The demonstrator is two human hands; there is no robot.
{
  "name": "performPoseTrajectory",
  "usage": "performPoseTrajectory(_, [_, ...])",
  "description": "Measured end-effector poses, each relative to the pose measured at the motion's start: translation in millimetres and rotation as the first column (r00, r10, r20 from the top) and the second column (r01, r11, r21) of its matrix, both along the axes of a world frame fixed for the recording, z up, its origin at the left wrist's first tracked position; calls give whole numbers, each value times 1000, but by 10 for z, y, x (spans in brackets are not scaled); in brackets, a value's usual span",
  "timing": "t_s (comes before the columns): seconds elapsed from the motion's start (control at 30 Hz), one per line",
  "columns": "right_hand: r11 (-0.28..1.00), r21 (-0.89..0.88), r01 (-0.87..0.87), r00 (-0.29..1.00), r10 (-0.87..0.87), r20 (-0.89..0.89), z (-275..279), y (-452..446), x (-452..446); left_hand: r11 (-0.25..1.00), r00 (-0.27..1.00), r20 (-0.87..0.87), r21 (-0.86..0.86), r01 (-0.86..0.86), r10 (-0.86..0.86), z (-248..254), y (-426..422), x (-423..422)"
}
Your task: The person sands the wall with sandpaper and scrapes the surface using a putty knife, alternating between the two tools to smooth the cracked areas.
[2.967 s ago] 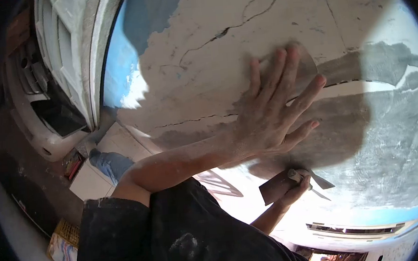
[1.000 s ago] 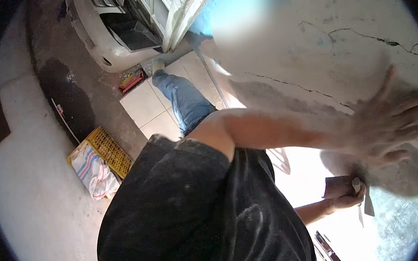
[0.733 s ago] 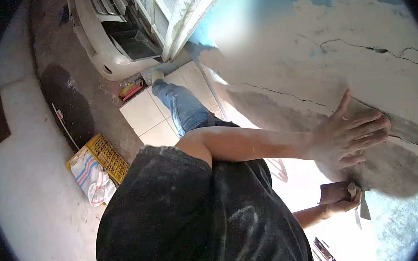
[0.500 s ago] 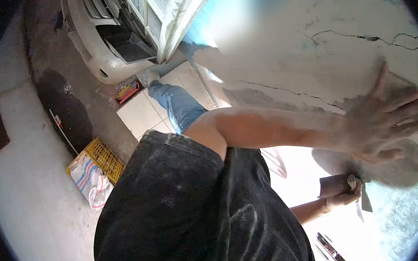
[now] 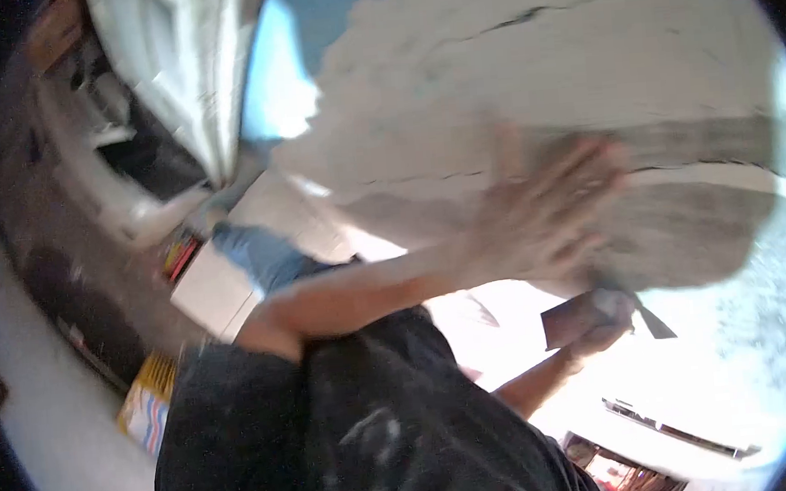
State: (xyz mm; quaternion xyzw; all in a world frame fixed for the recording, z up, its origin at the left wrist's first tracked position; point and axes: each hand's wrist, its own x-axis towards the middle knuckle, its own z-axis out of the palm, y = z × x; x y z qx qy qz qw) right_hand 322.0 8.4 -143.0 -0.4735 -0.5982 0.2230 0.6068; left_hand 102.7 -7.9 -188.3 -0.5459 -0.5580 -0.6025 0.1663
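My left hand (image 5: pixel 552 210) is spread against the pale, peeling wall (image 5: pixel 454 84), its fingers smeared by motion. It is over the left end of a darker grey patch (image 5: pixel 697 231), where a thin crack runs. Lower down, my right hand (image 5: pixel 607 321) is closed around what appears to be a putty knife (image 5: pixel 655 320), its dark tapered blade sticking out to the right. From the other side of that hand extends a dark rectangular flat piece (image 5: pixel 561 323); whether it belongs to the same tool I cannot tell. Pale dust coats my left forearm.
Another crack (image 5: pixel 523 17) crosses the wall higher up. A car front (image 5: pixel 127 156) is at the upper left, near a whitish door or frame (image 5: pixel 204 76). At the lower left are a yellow crate (image 5: pixel 156 375) and a striped white sack (image 5: pixel 151 421). Tiles (image 5: pixel 212 292) cover part of the floor.
My left hand has slid left along the wall, uncovering a grey strip above the patch. My right hand still grips its tool. The whole view has shifted with my head.
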Motion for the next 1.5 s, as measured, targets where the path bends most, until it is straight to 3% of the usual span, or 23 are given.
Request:
performPoseTrajectory(0.03, [995, -68, -71, 995, 75, 64, 49, -62, -24, 998, 997, -35, -3, -64, 64, -93, -9, 27])
performPoseTrajectory(0.1, [958, 267, -106, 806, -75, 587, 45, -16, 63, 999, 999, 36, -4, 35, -35, 64, -39, -82])
performPoseTrajectory(0.17, [983, 181, -24, 853, -74, 516, 86, -44, -1, 996, 994, 69, -9, 84, -84, 327, -71, -186])
performPoseTrajectory(0.23, [1000, -1, -7, 996, 7, 89, 64, -10, -36, 999, 999, 27, 27, 42, -43, 230, 20, -166])
performPoseTrajectory(0.33, [998, 28, -61, 945, 49, 324, 74, 31, 107, 999, 1000, 21, -32, 10, -10, -19, -84, -137])
performPoseTrajectory(0.43, [993, 93, -69, 963, 42, 266, 75, 5, -16, 998, 998, 62, -44, 33, -30, -94, -84, -110])
performPoseTrajectory(0.53, [1000, 2, -5, 994, 4, 111, 120, -36, -139, 999, 997, 68, -43, 25, -22, 109, -81, -164])
performPoseTrajectory(0.63, [1000, 10, 12, 973, -14, 229, 139, -16, -77, 999, 999, 34, -46, -18, 20, -61, -53, -117])
performPoseTrajectory(0.7, [1000, 27, -10, 971, 4, 240, 144, -15, -91, 997, 1000, 27, -70, -10, 12, -438, -86, -2])
performPoseTrajectory(0.8, [998, 57, -3, 971, -11, 239, 110, -9, -132, 996, 999, -14, -74, -40, 39, -466, -60, -16])
performPoseTrajectory(0.87, [997, 20, 73, 965, -76, 249, 147, -58, -185, 998, 999, 26, -61, -19, 21, -96, -59, -153])
performPoseTrajectory(0.9, [996, 12, 91, 988, -92, 128, 85, 0, -113, 999, 999, 41, -46, -11, 13, 38, -47, -209])
performPoseTrajectory(0.93, [997, 5, 75, 987, -75, 144, 78, -10, -72, 999, 999, 34, -46, -11, 13, 15, -52, -197])
performPoseTrajectory(1.0, [1000, -2, 25, 985, -24, 169, 91, 3, -52, 999, 999, 13, -38, -30, 31, -101, -34, -201])
performPoseTrajectory(1.1, [997, 15, 73, 953, -74, 293, 165, -56, -189, 998, 999, -43, -57, -30, 28, -739, -43, 0])
performPoseTrajectory(1.23, [989, -90, 116, 991, -109, 78, 152, -41, -238, 996, 999, 10, -80, -47, 48, -535, -79, -8])
performPoseTrajectory(1.3, [992, -69, 105, 990, -98, 101, 135, -28, -223, 994, 997, 72, -104, -30, 38, -237, -77, -123])
performPoseTrajectory(1.43, [998, 30, 59, 954, -65, 293, 168, -44, -165, 995, 996, 17, -50, -91, 92, -647, -1, -27])
performPoseTrajectory(1.5, [998, 48, 49, 962, -60, 267, 146, -5, -205, 995, 998, -18, -74, -67, 66, -1013, -35, 22])
